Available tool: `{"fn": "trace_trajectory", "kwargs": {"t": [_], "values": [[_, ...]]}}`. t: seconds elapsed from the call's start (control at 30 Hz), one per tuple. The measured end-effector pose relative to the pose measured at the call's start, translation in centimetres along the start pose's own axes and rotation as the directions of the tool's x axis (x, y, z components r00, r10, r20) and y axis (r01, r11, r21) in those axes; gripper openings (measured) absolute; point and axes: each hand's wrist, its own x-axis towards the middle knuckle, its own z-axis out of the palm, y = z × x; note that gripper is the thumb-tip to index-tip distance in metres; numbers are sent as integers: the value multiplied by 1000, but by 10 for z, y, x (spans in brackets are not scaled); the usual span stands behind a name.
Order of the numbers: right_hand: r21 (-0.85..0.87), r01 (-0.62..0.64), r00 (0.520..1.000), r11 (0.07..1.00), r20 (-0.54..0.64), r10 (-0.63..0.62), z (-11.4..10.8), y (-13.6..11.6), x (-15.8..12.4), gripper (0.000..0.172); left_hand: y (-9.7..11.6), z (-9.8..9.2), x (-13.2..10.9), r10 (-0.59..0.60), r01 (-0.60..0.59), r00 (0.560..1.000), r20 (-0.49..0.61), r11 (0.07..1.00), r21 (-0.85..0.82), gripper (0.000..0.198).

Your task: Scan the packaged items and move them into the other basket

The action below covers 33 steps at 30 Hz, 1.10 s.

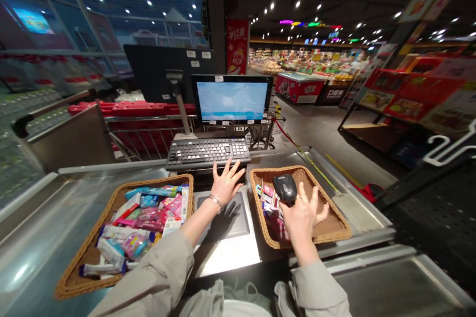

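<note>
Left hand (225,184) is spread near a long black keyboard (206,150); a black plastic scanner (285,187) is gripped by right hand (301,218), seemingly mid-scan; keying would need further reach.

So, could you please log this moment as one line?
left hand: spread by keyboard, contact unclear; right hand: holding black scanner over right basket; left basket: assorted packaged items; right basket: fewer packaged items
</note>
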Motion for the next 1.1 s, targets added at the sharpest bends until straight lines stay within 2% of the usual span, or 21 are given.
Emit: {"fn": "trace_trajectory", "kwargs": {"t": [0.2,0.57,0.83,1.1], "values": [[46,88,996,995,25,-90,6,-26,-1,42,-25,-15,-25,-81,81,997,-4,995,50,47],[136,214,975,967,35,-221,17,-68,-11,38,-67,-40,-75,-235,233,972,0,962,140,46],[150,224,967,963,87,-238,28,-90,-25,34,-102,-54,-116,-367,362,930,-5,915,179,44],[159,295,939,942,133,-316,30,-107,-37,29,-140,-67,-153,-488,475,873,-3,849,230,41]]}}
